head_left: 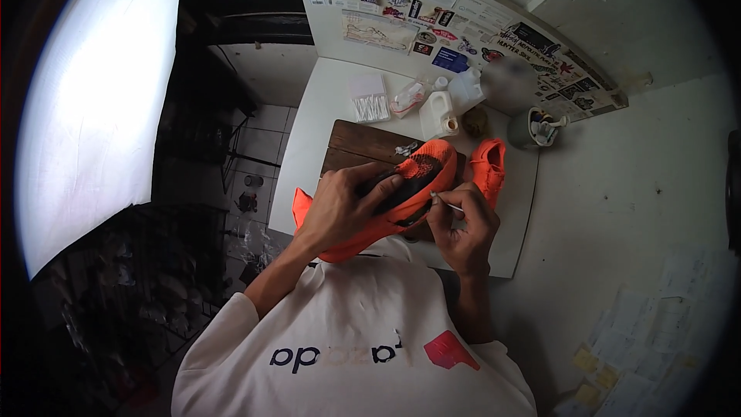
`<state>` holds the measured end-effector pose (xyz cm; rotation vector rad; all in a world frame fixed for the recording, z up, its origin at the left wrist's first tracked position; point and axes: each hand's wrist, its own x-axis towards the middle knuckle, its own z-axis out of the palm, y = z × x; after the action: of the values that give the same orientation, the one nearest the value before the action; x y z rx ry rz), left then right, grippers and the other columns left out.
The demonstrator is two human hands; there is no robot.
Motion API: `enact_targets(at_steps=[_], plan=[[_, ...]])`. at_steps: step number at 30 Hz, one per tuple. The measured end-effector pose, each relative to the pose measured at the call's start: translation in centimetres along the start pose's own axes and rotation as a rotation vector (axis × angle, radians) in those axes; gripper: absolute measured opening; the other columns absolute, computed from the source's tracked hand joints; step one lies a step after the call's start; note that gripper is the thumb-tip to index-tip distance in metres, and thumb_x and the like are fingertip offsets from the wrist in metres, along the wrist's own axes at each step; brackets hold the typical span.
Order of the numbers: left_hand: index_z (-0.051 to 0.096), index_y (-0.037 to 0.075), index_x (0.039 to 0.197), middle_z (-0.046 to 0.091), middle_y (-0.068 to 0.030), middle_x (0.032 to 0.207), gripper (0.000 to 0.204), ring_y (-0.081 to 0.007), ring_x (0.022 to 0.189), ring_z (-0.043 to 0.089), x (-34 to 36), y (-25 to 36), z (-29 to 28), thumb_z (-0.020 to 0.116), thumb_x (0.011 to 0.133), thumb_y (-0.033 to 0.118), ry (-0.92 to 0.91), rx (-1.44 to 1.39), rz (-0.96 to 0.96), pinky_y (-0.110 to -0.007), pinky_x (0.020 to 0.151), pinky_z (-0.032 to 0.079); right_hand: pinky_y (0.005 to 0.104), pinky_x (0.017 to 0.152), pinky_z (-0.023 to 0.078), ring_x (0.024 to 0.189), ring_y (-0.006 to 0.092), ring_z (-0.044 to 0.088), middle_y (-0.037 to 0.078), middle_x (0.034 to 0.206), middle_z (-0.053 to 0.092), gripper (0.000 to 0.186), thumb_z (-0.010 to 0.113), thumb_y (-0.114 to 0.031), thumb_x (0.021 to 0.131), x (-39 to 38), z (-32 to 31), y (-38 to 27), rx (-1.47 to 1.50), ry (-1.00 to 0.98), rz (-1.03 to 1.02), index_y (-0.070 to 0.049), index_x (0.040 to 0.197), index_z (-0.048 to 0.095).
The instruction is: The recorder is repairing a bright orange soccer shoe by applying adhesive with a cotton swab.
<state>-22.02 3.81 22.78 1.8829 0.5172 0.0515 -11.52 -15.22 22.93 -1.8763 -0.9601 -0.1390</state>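
My left hand (340,205) grips an orange shoe (436,162) with dark patches, its fingers and thumb wrapped over the dark area. The shoe is tilted in front of my chest, above a dark wooden board (355,145). In my right hand (467,232), a thin white cotton swab (455,207) is pinched between thumb and fingers. Its tip is close to the shoe's side edge; whether it touches I cannot tell. A second orange shoe (488,170) stands on the white table just beyond my right hand. Small whitish scraps (405,150) lie on the board.
Along the back of the table (305,135) stand a box of cotton swabs (370,100), a clear plastic packet (407,98), a cream bottle (438,116), a translucent jug (465,93) and a brown jar (475,121). A tool-filled cup (532,130) is at right. A sticker-covered panel (455,27) rises behind.
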Motion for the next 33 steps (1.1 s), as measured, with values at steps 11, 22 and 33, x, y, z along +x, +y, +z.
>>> enact_targets(at_steps=[11,22,33], plan=[[0.075,-0.002,0.121,0.074,-0.0167,0.080,0.044,-0.0179,0.070,0.066,-0.7,1.4,-0.2,0.067,0.105,0.039,-0.034,0.006,-0.090,-0.038,0.068,0.052,0.0276,0.054,0.039,0.062,0.0103,0.051,0.003,0.078,0.060,0.010,0.074,-0.003,0.091,-0.4,0.0,0.4,0.043,0.045,0.032,-0.004,0.089,0.064],[0.075,0.000,0.118,0.075,-0.0191,0.078,0.041,-0.0308,0.066,0.073,-0.8,0.2,1.6,0.068,0.104,0.038,0.091,-0.007,0.033,-0.040,0.065,0.055,0.0278,0.054,0.038,0.062,0.0107,0.051,0.002,0.077,0.059,0.013,0.074,-0.005,0.091,-1.1,0.5,-0.1,-0.050,0.053,-0.020,-0.006,0.090,0.061],[0.071,-0.005,0.123,0.076,-0.0214,0.083,0.040,-0.0215,0.073,0.074,-1.3,1.0,2.0,0.067,0.105,0.031,0.091,-0.071,0.000,-0.037,0.069,0.056,0.0303,0.055,0.041,0.062,0.0143,0.052,0.004,0.079,0.059,0.013,0.074,-0.004,0.091,-1.4,0.6,-0.3,-0.071,0.117,0.011,-0.005,0.091,0.061]])
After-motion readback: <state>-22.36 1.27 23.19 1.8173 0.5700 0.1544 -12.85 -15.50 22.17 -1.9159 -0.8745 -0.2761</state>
